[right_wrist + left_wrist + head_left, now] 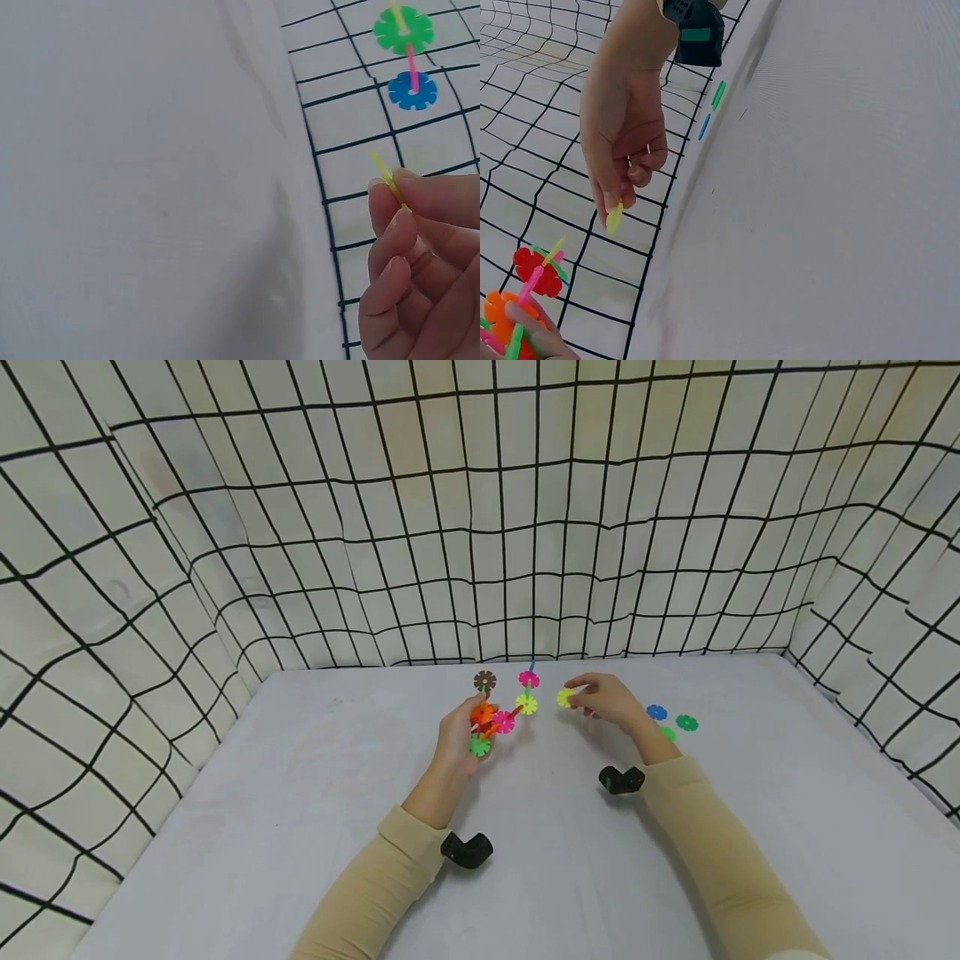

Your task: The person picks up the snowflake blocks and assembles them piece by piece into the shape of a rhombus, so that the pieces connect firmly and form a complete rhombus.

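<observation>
My left hand (pixel 456 739) grips a joined cluster of notched plastic discs in orange, red, pink, green, brown and yellow. From this cluster a chain reaches up and right, through a yellow disc (pixel 527 704) and a pink disc (pixel 528 679), to a blue one seen edge-on. In the left wrist view an orange disc (pixel 499 309) sits by the thumb. A single yellow disc (pixel 385 171) is pinched between thumb and fingertips of my right hand (pixel 609 700), a short way right of the chain. The right wrist view shows the chain's green disc (pixel 403 30) and blue disc (pixel 412 91).
Right of the right hand, a blue disc (pixel 657 712), a dark green disc (pixel 687 722) and a light green disc (pixel 667 734) lie loose on the white table (pixel 300 810). Black netting (pixel 525 522) over white cloth rises behind and at both sides.
</observation>
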`<action>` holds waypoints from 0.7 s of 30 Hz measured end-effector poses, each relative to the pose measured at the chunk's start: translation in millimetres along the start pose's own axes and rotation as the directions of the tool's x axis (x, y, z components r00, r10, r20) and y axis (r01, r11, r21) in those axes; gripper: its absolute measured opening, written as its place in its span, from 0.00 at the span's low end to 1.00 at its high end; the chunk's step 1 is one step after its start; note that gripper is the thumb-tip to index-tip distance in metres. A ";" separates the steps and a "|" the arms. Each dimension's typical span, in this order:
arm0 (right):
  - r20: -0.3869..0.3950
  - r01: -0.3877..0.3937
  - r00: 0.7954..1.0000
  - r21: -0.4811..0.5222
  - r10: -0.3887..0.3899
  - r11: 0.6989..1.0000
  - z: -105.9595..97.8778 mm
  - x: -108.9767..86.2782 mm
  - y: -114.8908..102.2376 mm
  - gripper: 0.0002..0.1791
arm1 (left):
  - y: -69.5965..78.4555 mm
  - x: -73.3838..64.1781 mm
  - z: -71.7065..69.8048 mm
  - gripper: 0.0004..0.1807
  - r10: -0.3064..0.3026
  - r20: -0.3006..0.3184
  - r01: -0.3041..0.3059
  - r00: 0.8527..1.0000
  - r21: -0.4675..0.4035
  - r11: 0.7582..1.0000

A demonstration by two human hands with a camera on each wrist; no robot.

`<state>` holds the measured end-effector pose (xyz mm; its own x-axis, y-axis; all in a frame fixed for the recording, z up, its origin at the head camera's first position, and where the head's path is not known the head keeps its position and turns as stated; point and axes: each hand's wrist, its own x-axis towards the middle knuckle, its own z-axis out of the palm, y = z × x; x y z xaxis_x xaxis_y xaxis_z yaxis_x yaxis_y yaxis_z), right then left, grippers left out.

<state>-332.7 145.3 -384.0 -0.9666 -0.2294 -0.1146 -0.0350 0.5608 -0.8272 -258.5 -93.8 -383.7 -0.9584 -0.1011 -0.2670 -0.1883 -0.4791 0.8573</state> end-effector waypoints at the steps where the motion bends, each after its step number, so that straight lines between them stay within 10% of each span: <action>1: -0.005 0.007 1.000 -0.007 -0.007 1.000 -1.8 -1.7 -1.0 0.22 | -0.2 -0.2 0.3 0.19 -0.002 0.001 0.002 1.000 0.005 1.000; 21: -0.111 0.172 0.981 0.095 -0.161 0.981 -7.6 -23.6 -34.7 0.20 | -3.8 -6.1 7.9 0.22 -0.025 0.055 0.022 0.998 0.049 0.999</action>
<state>-310.6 137.2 -348.4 -0.9704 -0.2271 0.0818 -0.1763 0.4352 -0.8829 -253.7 -84.4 -381.8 -0.9637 -0.0415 -0.2637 -0.2197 -0.4379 0.8718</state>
